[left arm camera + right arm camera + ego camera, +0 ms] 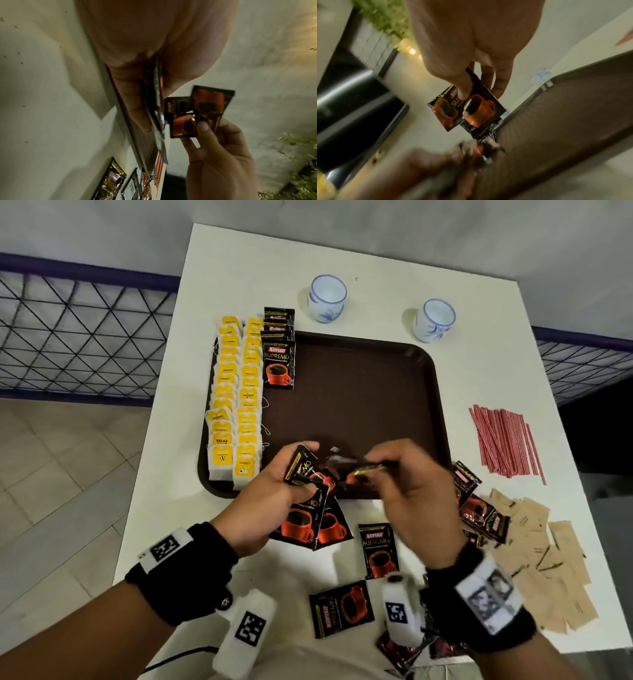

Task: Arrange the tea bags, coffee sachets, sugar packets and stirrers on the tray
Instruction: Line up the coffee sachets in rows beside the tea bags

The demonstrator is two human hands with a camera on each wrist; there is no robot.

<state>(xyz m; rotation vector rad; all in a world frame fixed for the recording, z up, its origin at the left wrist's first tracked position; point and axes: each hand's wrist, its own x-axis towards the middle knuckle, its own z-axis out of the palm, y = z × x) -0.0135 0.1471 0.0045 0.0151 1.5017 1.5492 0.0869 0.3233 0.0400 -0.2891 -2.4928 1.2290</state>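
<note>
Left hand fingers curled round a fan of Kopiko coffee sachets; right hand pinches another sachet, both over the near edge of the brown tray. On the tray: two columns of yellow tea bags along the left side, a short sachet row beside them. Off-tray on the white table: loose sachets near, sugar packets and red stirrers right.

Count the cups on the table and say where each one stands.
2. One cup stands on the table just beyond the tray's far edge, toward its left half. The other cup stands off the tray's far right corner. Both are upright; none seems hidden.
</note>
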